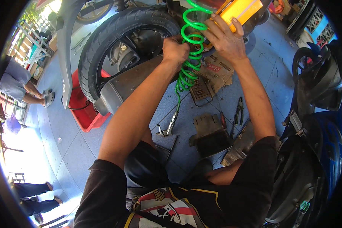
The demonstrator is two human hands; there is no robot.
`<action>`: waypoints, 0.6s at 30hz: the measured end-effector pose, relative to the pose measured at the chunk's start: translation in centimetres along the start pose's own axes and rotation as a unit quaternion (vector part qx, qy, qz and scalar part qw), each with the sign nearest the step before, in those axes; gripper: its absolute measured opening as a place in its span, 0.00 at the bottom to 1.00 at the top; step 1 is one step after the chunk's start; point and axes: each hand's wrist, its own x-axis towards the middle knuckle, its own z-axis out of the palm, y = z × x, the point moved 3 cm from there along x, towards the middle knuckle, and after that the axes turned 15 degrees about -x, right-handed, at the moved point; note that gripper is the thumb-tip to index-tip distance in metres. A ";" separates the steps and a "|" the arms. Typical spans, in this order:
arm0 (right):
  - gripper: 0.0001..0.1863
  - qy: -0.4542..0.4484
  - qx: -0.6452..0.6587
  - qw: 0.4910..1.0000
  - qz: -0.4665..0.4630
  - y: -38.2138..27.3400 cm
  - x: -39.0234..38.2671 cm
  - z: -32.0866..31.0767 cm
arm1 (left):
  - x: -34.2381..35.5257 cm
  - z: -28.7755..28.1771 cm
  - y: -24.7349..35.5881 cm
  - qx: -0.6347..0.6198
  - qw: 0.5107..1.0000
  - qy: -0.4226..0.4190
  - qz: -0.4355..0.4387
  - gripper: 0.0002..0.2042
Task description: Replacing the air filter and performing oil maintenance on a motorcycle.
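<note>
My right hand (228, 41) grips a yellow container (242, 11), likely a plastic bottle, tilted beside the motorcycle's engine. Its lower end is hidden behind my fingers and the coil. My left hand (175, 50) is closed in front of the rear wheel, at the left edge of a green coiled air hose (193, 53); what its fingers hold is hidden. The hose hangs between my hands and ends in a metal air blow gun (170, 127) near the floor. Below my left forearm runs the grey exhaust muffler (121, 87), beside the black tyre (90, 57).
A red bin (88, 121) sits under the wheel. On the blue tiles lie pliers (238, 111), a screwdriver (223, 120), a dark open box-like part (212, 140) and flattened cardboard (218, 70). A blue-black motorcycle (326, 144) stands at right. People's legs (30, 89) show at left.
</note>
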 end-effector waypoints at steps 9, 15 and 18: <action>0.10 -0.001 0.017 1.000 0.001 -0.3 0.0 0.0 | 0.0 -0.1 0.0 0.003 1.000 0.004 0.008 0.18; 0.10 0.003 0.009 1.000 0.013 -0.2 0.1 0.0 | 0.1 -0.2 -0.1 -0.003 1.000 -0.001 0.011 0.17; 0.09 0.000 0.005 1.000 0.017 -0.1 0.0 0.1 | 0.0 -0.1 0.0 -0.013 1.000 -0.003 0.003 0.17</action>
